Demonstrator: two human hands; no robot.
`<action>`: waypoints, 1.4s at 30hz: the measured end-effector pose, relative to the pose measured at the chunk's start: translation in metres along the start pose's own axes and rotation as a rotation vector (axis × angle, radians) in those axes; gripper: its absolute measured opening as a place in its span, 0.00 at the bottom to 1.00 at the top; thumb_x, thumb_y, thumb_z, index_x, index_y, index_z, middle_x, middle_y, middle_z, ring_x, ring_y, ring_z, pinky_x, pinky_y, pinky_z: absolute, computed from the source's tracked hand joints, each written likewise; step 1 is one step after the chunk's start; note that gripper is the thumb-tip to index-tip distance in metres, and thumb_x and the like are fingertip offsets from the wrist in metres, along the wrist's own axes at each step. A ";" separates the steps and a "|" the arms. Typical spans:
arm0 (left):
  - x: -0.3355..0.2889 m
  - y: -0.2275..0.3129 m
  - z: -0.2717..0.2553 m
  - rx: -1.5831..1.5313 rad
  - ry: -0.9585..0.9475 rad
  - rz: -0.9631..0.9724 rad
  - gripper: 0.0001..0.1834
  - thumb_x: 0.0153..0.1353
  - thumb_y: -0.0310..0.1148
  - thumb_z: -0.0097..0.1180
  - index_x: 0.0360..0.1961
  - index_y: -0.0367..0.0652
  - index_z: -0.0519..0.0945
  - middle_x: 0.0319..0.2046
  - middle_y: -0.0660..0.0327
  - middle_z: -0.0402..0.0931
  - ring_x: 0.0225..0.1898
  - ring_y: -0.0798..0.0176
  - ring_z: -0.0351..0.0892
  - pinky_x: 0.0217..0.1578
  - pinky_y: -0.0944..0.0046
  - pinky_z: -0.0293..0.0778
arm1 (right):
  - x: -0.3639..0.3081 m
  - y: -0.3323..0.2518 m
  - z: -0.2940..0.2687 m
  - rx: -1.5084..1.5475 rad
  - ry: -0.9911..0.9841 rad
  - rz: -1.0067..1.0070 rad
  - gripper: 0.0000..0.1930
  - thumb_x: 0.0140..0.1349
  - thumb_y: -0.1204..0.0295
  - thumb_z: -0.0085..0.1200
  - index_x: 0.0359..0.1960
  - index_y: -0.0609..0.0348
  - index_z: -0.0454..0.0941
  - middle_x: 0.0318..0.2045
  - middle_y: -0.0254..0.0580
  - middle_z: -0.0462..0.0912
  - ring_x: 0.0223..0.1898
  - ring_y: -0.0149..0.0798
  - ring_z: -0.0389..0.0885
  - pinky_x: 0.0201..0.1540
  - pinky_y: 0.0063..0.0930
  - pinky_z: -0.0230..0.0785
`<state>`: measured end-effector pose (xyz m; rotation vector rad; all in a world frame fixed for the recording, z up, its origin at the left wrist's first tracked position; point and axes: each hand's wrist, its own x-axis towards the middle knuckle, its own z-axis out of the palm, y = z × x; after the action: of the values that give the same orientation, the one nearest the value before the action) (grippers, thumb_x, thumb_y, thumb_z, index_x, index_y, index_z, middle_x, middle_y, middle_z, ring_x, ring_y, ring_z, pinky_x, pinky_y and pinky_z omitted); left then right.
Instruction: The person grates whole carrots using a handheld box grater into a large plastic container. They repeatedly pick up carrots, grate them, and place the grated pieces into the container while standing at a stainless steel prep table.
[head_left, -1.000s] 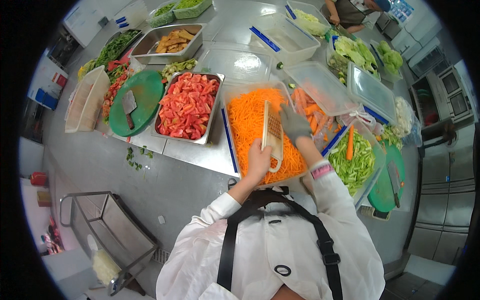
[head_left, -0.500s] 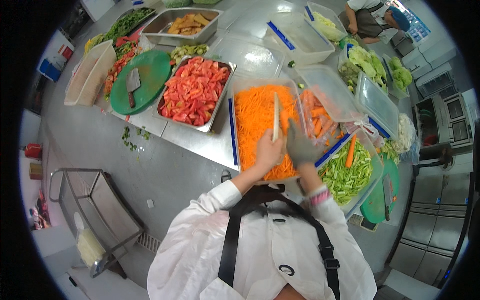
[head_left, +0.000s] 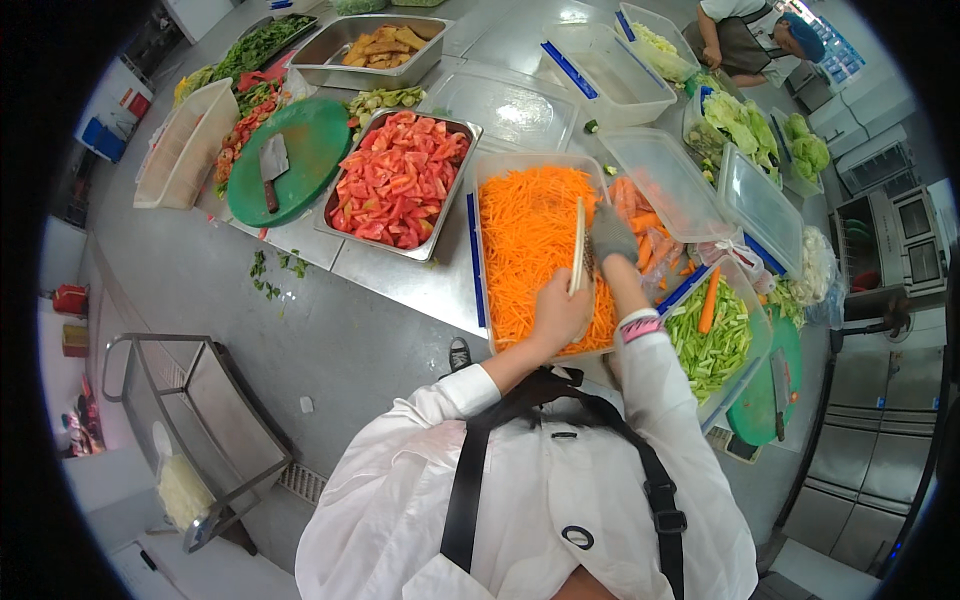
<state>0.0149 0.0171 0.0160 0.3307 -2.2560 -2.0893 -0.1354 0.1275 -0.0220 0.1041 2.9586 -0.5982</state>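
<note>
My bare left hand is closed round the lower end of a pale, narrow grater, held tilted above a clear plastic tub with a blue clip. Fine orange carrot shreds fill that tub. My right hand, in a grey glove, curls against the grater's right face. The carrot showing in this glove a moment ago is now hidden behind the fingers and grater. Whole carrots lie in a plastic bag just beyond the glove.
Left of the tub stands a steel pan of cut tomatoes, then a green board with a cleaver. At right is a tub of chopped green stalks with one carrot on top. A co-worker stands at the far right.
My gloved right hand has slid up and away along the grater, and the carrot in it has gone out of sight. The grater and left hand have shifted slightly right in view.
</note>
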 end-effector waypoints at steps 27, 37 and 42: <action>0.024 -0.023 -0.135 -0.642 0.243 -0.220 0.06 0.52 0.21 0.46 0.32 0.37 0.71 0.18 0.67 0.67 0.10 0.79 0.55 0.09 0.76 0.51 | 0.030 -0.024 0.041 -0.114 -0.271 -0.369 0.33 0.56 0.46 0.50 0.62 0.44 0.60 0.49 0.48 0.75 0.50 0.49 0.74 0.48 0.41 0.67; 0.041 -0.026 -0.090 -0.636 0.106 -0.223 0.03 0.53 0.22 0.46 0.31 0.39 0.70 0.18 0.67 0.66 0.11 0.78 0.56 0.11 0.75 0.52 | -0.050 -0.006 -0.023 0.908 -0.363 -0.001 0.30 0.62 0.52 0.50 0.57 0.63 0.63 0.23 0.39 0.75 0.15 0.29 0.67 0.17 0.23 0.61; 0.049 -0.028 -0.058 -0.571 0.116 -0.209 0.04 0.54 0.22 0.46 0.32 0.39 0.70 0.19 0.66 0.67 0.11 0.76 0.58 0.10 0.73 0.54 | -0.109 -0.007 -0.005 0.389 0.085 -0.423 0.25 0.63 0.57 0.49 0.57 0.59 0.66 0.37 0.49 0.81 0.32 0.48 0.81 0.37 0.36 0.72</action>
<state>-0.0192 -0.0505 -0.0119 0.6450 -1.5227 -2.6104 -0.0281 0.1182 -0.0006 -0.4840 2.9116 -1.2438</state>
